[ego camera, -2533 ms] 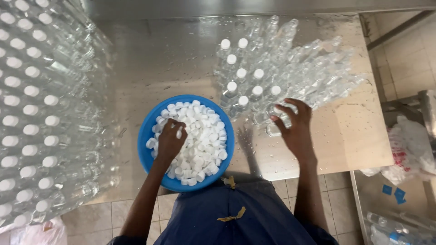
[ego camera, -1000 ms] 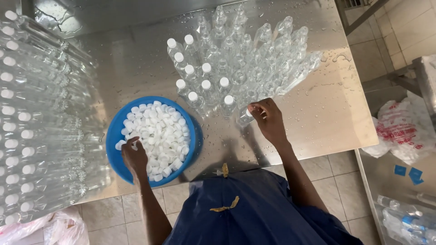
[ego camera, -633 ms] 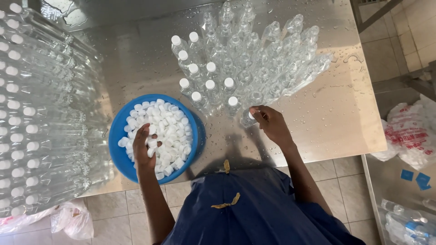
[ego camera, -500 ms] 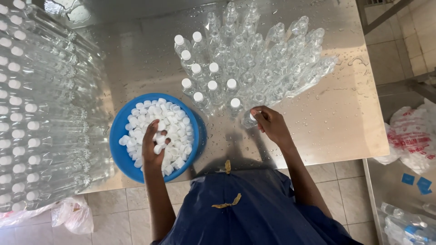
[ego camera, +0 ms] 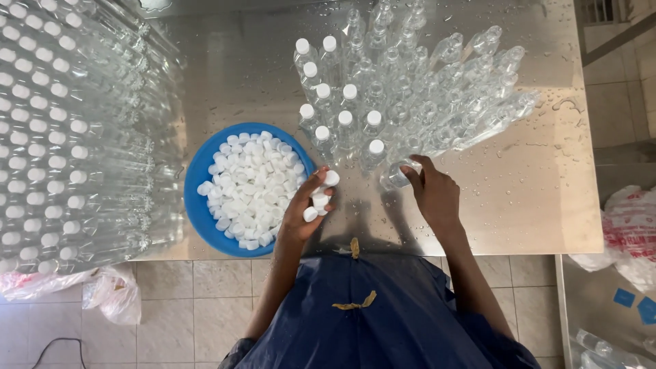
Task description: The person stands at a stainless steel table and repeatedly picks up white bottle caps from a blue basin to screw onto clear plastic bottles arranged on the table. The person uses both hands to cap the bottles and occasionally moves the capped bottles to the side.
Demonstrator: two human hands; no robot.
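My left hand is shut on several white bottle caps just right of the blue bowl, which is full of white caps. My right hand grips the neck of an uncapped clear plastic bottle at the front of a cluster of clear bottles. Several bottles on the cluster's left side wear white caps; the rest stand open.
A large block of capped clear bottles fills the left of the wet steel table. Plastic bags hang below the table's left edge, another bag lies at right. Tiled floor below.
My left hand has lifted out of the bowl with caps and moved right toward the bottles. My right hand stays on the uncapped bottle at the cluster's front.
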